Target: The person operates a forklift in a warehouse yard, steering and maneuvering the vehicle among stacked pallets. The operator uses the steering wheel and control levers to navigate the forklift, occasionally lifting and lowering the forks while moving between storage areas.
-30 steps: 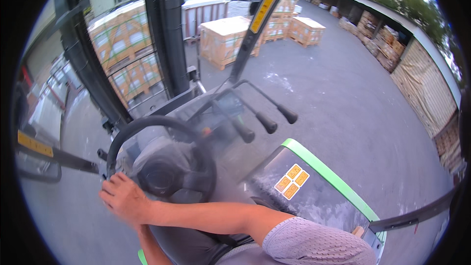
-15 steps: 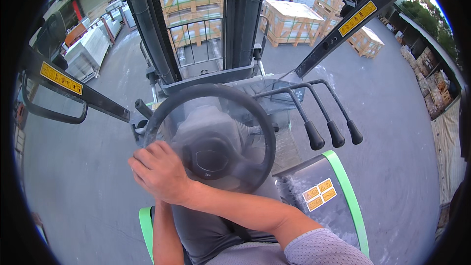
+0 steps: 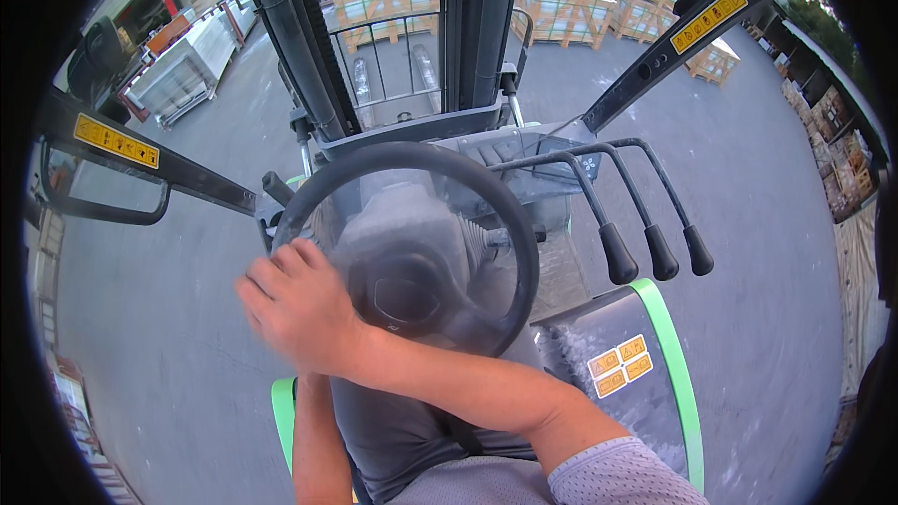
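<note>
A black steering wheel [image 3: 527, 252] of a forklift stands before me. My right arm crosses over to its left side, where my right hand [image 3: 304, 309] lies at the rim with curled, slightly blurred fingers. From below, my left forearm [image 3: 323, 440] rises toward the same spot. My left hand itself is hidden beneath the right one. To the right of the wheel, three black-knobbed levers [image 3: 659, 252] stand untouched. A short dark lever [image 3: 277, 189] sticks up left of the wheel, just beyond the right hand.
Beyond the mast [image 3: 486, 47], two forks [image 3: 363, 82] point toward stacked wooden crates [image 3: 383, 0]. More crates [image 3: 566, 9] stand farther right. Pale slabs [image 3: 187, 75] line the left. Dark posts [image 3: 210, 182] with a grab handle [image 3: 108, 215] flank the cab; goods [image 3: 832, 140] sit along the right wall.
Crates ahead appear higher in view, and more of the forks and floor shows between the mast rails. The wheel and levers shift slightly right in view. My hands stay at the wheel's left side.
</note>
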The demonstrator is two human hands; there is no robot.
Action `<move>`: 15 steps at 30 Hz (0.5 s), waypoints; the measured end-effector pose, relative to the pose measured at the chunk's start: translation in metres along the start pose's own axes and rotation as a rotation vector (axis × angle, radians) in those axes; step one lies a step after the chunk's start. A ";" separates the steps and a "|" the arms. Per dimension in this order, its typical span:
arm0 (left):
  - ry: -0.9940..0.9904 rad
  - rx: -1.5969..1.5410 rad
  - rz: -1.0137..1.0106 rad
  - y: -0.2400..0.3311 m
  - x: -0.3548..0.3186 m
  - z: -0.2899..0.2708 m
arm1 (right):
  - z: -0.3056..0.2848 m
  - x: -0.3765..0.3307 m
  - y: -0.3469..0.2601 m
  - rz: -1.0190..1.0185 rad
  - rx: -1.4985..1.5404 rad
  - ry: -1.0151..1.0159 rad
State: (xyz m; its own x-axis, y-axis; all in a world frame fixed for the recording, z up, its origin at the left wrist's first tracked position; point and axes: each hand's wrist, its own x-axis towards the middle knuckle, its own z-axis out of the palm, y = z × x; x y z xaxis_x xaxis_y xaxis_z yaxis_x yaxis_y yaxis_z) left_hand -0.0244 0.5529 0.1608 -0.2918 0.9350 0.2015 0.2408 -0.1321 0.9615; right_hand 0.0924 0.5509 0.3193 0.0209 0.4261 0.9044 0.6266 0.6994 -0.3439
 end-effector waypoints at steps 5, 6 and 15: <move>0.001 0.010 0.033 -0.004 -0.003 0.000 | -0.022 0.029 0.014 -0.050 -0.054 -0.003; 0.055 -0.009 0.114 -0.008 -0.001 -0.006 | -0.023 0.031 0.020 -0.049 -0.082 0.000; 0.077 0.026 -0.203 0.041 0.010 -0.148 | -0.047 0.047 -0.034 0.324 -0.356 -0.068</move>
State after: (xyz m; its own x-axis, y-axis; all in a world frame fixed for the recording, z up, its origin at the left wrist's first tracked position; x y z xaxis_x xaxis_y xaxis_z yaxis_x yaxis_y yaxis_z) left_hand -0.1542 0.5085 0.2299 -0.4067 0.9133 0.0188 0.1933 0.0659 0.9789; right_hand 0.1084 0.5198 0.3852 0.2158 0.6342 0.7424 0.8242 0.2894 -0.4868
